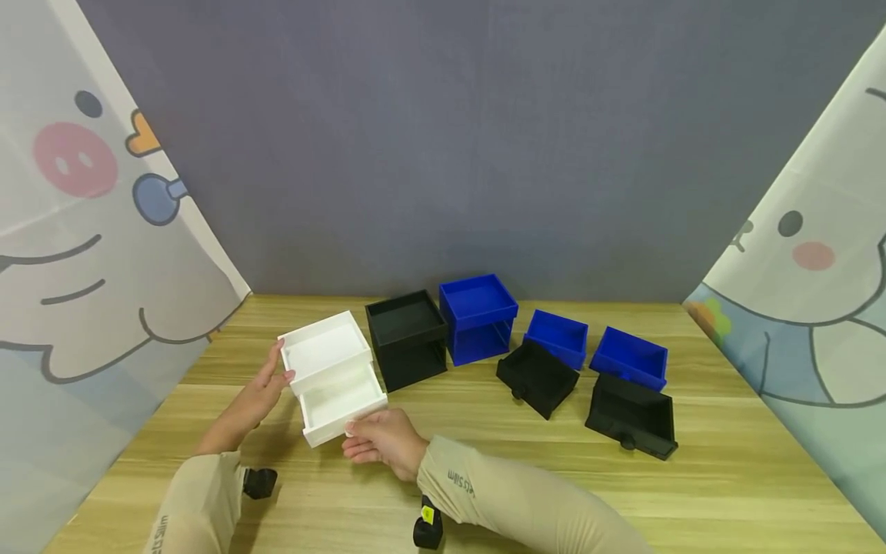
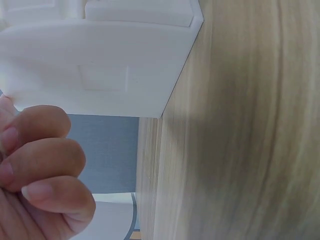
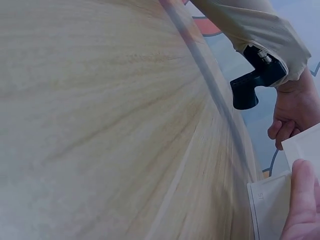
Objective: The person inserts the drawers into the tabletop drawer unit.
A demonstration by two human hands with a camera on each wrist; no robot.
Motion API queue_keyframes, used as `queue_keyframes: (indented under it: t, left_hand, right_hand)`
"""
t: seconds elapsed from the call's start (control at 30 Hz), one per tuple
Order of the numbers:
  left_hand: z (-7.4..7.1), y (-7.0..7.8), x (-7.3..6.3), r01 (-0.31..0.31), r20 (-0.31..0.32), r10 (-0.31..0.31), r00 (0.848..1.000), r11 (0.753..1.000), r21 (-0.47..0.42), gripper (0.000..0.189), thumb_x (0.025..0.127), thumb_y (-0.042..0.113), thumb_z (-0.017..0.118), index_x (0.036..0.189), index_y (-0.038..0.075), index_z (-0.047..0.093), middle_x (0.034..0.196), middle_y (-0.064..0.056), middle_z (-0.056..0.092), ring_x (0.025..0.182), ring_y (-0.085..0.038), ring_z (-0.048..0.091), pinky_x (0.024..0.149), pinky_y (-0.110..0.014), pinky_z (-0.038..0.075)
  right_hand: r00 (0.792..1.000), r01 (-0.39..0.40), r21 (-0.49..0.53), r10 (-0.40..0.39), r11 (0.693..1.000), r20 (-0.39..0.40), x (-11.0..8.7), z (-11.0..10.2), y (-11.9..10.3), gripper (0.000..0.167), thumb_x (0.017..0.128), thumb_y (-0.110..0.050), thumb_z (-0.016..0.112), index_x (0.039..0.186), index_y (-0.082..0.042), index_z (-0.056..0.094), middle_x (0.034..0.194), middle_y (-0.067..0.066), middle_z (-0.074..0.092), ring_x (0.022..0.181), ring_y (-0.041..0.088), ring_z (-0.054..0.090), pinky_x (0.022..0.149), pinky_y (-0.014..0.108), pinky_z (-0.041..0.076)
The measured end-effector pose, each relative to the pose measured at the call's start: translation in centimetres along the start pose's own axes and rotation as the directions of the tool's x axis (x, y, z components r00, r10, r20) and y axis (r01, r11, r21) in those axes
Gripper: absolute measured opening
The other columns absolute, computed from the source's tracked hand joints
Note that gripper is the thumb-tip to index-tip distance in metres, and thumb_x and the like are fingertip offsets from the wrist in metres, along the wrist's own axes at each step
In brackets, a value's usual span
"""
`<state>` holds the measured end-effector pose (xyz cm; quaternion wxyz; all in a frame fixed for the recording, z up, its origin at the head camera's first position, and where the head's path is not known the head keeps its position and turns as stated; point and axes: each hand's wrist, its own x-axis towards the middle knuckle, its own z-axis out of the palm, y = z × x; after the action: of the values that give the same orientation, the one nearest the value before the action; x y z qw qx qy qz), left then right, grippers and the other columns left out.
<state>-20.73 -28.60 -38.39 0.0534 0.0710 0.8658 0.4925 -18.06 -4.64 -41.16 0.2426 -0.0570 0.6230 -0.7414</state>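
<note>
A small white cabinet (image 1: 325, 345) with a shallow tray top stands at the left of the table. Its white drawer (image 1: 339, 398) sticks out at the front and holds nothing I can see. My left hand (image 1: 259, 392) holds the cabinet by its left side with thumb and index finger. In the left wrist view the other fingers (image 2: 47, 155) curl beside the white side wall (image 2: 100, 70). At the drawer's front, my right hand (image 1: 388, 442) pinches the middle of the front panel with thumb and fingers; the grasped spot itself is mostly covered.
Right of the white cabinet stand a black cabinet (image 1: 408, 331) and a blue cabinet (image 1: 479, 312), both with open fronts. Two blue drawers (image 1: 557, 335) and two black drawers (image 1: 538, 377) lie farther right. A grey wall panel (image 1: 471, 154) rises behind the table.
</note>
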Motion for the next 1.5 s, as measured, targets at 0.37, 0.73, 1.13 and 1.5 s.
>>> queue_keyframes:
  t: [0.37,0.73,1.13,1.5]
  left_hand:
    - [0.2,0.0,0.4,-0.029,-0.006,0.029,1.0,1.0,-0.01,0.072,0.104,0.024,0.034,0.15,0.01,-0.019,0.149,-0.033,-0.02,0.128,-0.067,0.003,0.091,-0.076,0.018]
    - [0.4,0.2,1.1,-0.064,-0.005,0.064,0.998,0.998,-0.012,0.072,0.104,0.023,0.035,0.15,0.009,-0.019,0.15,-0.033,-0.019,0.128,-0.067,0.004,0.091,-0.076,0.019]
    - [-0.3,-0.7,-0.4,-0.043,0.005,0.043,0.999,0.999,-0.001,0.072,0.104,0.024,0.034,0.149,0.009,-0.021,0.148,-0.035,-0.022,0.125,-0.069,0.004,0.089,-0.078,0.018]
    - [0.0,-0.3,-0.2,-0.002,-0.001,0.002,1.0,1.0,0.029,0.072,0.105,0.032,0.033,0.15,0.014,-0.02,0.15,-0.031,-0.019,0.126,-0.067,0.009,0.092,-0.075,0.02]
  right_hand:
    - [0.982,0.088,0.087,-0.072,0.992,-0.173,-1.0,0.6,0.3,0.016,0.078,0.011,0.068,0.092,0.006,0.064,0.079,0.013,0.07,0.068,0.015,0.066,0.062,0.027,0.054]
    - [0.963,0.175,0.174,-0.132,0.969,-0.236,-0.8,0.5,0.0,0.022,0.076,0.012,0.069,0.097,0.006,0.065,0.08,0.014,0.071,0.063,0.012,0.065,0.058,0.023,0.053]
    - [0.967,0.151,0.186,-0.107,0.971,-0.231,-0.1,2.2,0.9,0.018,0.076,0.012,0.069,0.091,0.003,0.066,0.077,0.018,0.07,0.06,0.013,0.065,0.057,0.022,0.052]
    - [0.951,0.188,0.186,-0.131,0.964,-0.281,0.8,1.6,0.3,0.018,0.077,0.009,0.069,0.094,0.005,0.067,0.078,0.016,0.07,0.062,0.012,0.065,0.058,0.022,0.052]
